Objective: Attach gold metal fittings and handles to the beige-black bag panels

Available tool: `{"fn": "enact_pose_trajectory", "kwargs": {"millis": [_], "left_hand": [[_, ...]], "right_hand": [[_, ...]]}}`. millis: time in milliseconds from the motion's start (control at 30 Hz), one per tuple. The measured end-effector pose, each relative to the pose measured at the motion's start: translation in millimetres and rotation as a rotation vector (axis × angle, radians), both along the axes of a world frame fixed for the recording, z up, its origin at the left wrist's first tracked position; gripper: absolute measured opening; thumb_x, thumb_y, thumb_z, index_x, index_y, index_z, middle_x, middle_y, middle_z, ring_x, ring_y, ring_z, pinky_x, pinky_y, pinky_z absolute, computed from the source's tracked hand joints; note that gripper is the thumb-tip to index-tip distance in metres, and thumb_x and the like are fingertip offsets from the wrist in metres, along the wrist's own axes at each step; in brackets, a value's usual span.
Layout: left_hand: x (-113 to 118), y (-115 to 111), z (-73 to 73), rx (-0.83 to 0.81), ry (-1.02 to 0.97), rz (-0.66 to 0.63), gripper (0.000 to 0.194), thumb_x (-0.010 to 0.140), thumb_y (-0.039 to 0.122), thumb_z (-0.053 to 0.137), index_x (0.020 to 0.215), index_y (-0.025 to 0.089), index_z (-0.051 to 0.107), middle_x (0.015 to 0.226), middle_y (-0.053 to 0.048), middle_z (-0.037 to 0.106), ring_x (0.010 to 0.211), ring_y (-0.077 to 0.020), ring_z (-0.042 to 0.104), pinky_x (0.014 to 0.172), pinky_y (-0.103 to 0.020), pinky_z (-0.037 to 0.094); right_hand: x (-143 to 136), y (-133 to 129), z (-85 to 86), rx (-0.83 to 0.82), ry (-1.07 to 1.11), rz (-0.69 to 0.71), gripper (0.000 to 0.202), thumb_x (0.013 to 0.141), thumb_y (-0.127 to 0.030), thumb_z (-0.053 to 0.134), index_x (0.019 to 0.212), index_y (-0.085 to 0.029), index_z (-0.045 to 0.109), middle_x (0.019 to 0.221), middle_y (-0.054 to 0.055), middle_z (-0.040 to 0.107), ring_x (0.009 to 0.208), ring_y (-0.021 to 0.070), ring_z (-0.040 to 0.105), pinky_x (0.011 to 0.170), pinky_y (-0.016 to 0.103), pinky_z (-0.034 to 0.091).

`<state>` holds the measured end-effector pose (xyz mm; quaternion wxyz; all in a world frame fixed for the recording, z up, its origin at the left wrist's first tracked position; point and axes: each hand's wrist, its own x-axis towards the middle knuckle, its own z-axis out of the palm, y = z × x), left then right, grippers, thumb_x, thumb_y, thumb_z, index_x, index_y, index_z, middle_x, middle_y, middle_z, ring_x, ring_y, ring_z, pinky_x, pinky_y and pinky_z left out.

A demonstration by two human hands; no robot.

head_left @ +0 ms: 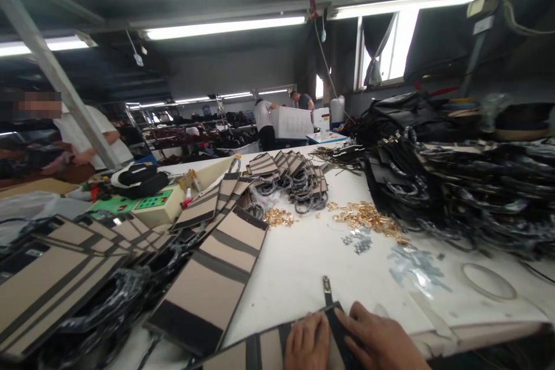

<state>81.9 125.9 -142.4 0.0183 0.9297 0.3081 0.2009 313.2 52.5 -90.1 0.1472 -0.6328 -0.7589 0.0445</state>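
A beige panel with dark stripes (271, 348) lies at the front edge of the white table, and a dark strap with a metal end (326, 289) sticks out past its far edge. My left hand (307, 342) rests on the panel, fingers bent and lying on its surface. Just to the right, my right hand (376, 338) touches the panel's black end band, its index finger stretched out and thumb side raised. Neither hand visibly grips anything.
Striped panels (223, 266) are stacked at left. Gold metal pieces (368, 217), silver pieces (359, 241), clear plastic pieces (416, 269) and a tape ring (488, 281) lie on the table (299, 260). Black straps (485, 196) pile up at right. People work farther back.
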Motion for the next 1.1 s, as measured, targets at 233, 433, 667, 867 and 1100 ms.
{"fn": "enact_pose_trajectory", "kwargs": {"millis": [233,433,667,867,1100], "left_hand": [[14.1,-39.8,77.0,-0.292,0.060,0.077,0.065,0.097,0.034,0.062,0.159,0.019,0.046,0.160,-0.013,0.051,0.148,-0.0343,0.045,0.127,-0.059,0.035],[20.0,-44.2,75.9,-0.297,0.068,0.108,0.064,0.099,0.037,0.062,0.158,0.019,0.044,0.161,-0.012,0.048,0.149,-0.0330,0.042,0.129,-0.056,0.030],[19.1,-45.4,76.7,-0.300,0.039,0.112,0.064,0.099,0.038,0.064,0.157,0.020,0.045,0.159,-0.012,0.050,0.149,-0.0321,0.042,0.129,-0.055,0.030],[18.8,-45.5,78.5,-0.317,0.024,0.113,0.063,0.098,0.038,0.065,0.156,0.020,0.046,0.159,-0.011,0.050,0.147,-0.0323,0.044,0.129,-0.055,0.031],[17.7,-45.4,77.8,-0.314,0.011,0.115,0.062,0.099,0.038,0.064,0.156,0.020,0.047,0.158,-0.011,0.051,0.148,-0.0322,0.044,0.129,-0.054,0.031]], "right_hand": [[0.7,-14.1,33.2,-0.136,-0.095,-0.023,0.047,0.107,-0.031,0.047,0.155,-0.030,0.051,0.121,0.007,0.068,0.087,0.0230,0.074,0.067,0.031,0.052],[4.1,-13.5,32.9,-0.182,-0.136,-0.014,0.050,0.108,-0.037,0.047,0.157,-0.029,0.048,0.124,0.007,0.068,0.088,0.0237,0.074,0.066,0.032,0.050],[6.4,-13.7,40.3,-0.201,0.036,-0.077,0.050,0.101,-0.038,0.060,0.150,-0.030,0.058,0.137,0.007,0.065,0.102,0.0264,0.074,0.082,0.035,0.056],[6.4,-25.6,36.4,-0.143,0.228,-0.196,0.049,0.095,-0.038,0.069,0.142,-0.029,0.063,0.129,0.007,0.066,0.089,0.0213,0.074,0.087,0.034,0.057],[-10.4,-24.6,25.5,-0.154,0.204,-0.273,0.051,0.091,-0.037,0.068,0.141,-0.025,0.062,0.123,0.009,0.070,0.106,0.0292,0.073,0.090,0.038,0.055]]}}
